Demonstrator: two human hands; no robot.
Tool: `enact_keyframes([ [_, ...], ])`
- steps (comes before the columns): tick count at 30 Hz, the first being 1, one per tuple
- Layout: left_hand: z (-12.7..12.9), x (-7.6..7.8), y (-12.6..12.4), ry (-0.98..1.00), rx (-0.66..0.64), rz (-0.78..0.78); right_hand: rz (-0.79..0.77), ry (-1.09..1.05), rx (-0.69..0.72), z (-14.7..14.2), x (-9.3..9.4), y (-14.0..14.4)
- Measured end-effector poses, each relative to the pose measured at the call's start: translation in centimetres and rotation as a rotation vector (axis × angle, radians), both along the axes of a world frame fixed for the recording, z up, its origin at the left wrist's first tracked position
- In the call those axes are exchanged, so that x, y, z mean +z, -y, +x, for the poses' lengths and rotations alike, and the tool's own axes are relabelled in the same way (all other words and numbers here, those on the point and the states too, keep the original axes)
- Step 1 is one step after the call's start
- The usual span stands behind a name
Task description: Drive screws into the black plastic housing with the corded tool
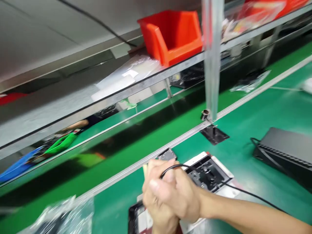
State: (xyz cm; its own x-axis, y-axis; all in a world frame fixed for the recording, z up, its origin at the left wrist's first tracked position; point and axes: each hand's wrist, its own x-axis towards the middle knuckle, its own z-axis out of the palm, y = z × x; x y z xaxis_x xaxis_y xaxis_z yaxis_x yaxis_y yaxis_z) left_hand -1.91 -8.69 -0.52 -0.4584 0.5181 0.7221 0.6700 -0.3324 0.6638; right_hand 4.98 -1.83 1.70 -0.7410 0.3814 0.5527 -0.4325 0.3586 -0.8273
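My right hand (180, 195) and my left hand (158, 206) are pressed together, fingers curled closed, above the green bench. A thin black cable (253, 195) comes from the lower right and loops into the fingers of my right hand. The edge of a pale yellow piece (145, 169) shows beside my left hand; what that hand grips is hidden. Behind my right wrist lies a white-framed fixture (207, 172) with a black inside. A small dark part (168, 154) sits just past my fingers, and a black-edged tray (133, 217) is partly covered by my hands.
An orange bin (170, 39) stands on the raised shelf, held by a metal post (212, 65). To the right is a black box (287, 152) with a cord. Plastic bags (78, 214) lie at lower left. A green belt (136, 130) runs behind the rail; another person's arm (75, 125) shows beyond.
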Motion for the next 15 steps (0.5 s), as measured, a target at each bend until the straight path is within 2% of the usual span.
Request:
enact_keyframes([
  [4,0.6,0.7,-0.2,0.048,-0.066,0.035,-0.078,-0.024,0.100,0.2,-0.4,0.1],
  [10,0.7,0.4,-0.1,0.096,-0.072,0.046,-0.109,0.016,0.130,0.2,-1.0,0.1],
  [15,1.3,1.0,-0.3,0.030,0.099,-0.094,-0.171,0.002,0.153,0.1,-0.9,0.2],
])
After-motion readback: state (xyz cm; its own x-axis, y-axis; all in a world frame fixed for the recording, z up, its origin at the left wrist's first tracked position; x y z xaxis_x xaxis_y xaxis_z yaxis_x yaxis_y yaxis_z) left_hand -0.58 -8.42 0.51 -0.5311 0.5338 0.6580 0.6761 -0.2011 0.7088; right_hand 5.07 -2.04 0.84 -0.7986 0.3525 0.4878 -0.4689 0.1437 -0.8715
